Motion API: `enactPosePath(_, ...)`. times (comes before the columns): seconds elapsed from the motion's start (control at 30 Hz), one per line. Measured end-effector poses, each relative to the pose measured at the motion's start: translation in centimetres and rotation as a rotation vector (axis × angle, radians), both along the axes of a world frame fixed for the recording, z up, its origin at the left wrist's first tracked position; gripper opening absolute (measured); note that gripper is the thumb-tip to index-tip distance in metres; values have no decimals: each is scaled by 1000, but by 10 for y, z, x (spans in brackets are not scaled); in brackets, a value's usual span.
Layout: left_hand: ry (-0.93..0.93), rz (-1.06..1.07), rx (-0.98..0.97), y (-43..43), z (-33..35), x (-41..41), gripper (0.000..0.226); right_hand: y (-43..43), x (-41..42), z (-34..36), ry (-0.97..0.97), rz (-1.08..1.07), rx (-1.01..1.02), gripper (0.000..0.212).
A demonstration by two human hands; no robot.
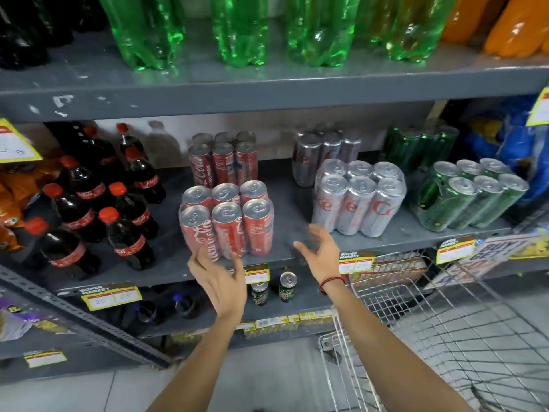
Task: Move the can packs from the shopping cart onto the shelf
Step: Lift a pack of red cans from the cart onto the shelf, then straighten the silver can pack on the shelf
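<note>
A red six-can pack [227, 221] stands upright near the front of the grey middle shelf [289, 203], with another red pack [223, 162] behind it. To the right stand two silver packs, front [359, 200] and back [325, 153], then two green packs, front [466, 194] and back [416, 147]. My left hand [221, 281] is open just below and in front of the front red pack, fingers spread, holding nothing. My right hand [322, 254] is open too, between the red and silver packs at the shelf edge. The wire shopping cart [439, 331] is at the lower right; no packs show in it.
Cola bottles [98, 209] crowd the shelf's left part. Large green bottles [237, 28] stand on the shelf above. Two loose cans [273, 288] stand on the lower shelf under my hands. Price tags hang on the shelf edges. A slanted metal brace [83, 316] crosses the lower left.
</note>
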State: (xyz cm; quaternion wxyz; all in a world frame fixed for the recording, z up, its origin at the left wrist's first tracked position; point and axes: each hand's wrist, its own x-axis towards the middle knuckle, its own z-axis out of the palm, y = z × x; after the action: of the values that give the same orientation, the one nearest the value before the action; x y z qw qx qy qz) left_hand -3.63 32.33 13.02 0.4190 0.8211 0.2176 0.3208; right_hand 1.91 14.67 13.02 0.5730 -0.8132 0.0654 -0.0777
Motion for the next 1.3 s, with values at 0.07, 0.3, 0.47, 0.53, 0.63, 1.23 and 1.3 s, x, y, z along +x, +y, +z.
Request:
enactPosePath(0.07,-5,-153,48,-29,1,3,51,-30,-1,-2,-13,-111,-2,40)
enactPosePath(0.3,182,-654,74,-103,10,54,54,-123,3,0,4,-430,-33,38)
enactPosePath(0.47,416,-735,28,-124,13,100,89,-158,21,6,128,-229,-129,89)
enactPosePath(0.53,428,-754,-13,-130,14,112,92,-159,28,8,117,-116,-107,91)
enactPosePath(0.63,413,-759,-80,-137,13,119,83,-154,35,9,116,-81,-98,87)
enactPosePath(1.23,293,-659,3,-137,-13,78,84,-158,27,9,140,-105,-213,76)
enactPosePath(1.3,299,-648,44,-137,-12,75,85,-158,25,10,140,-106,-200,76)
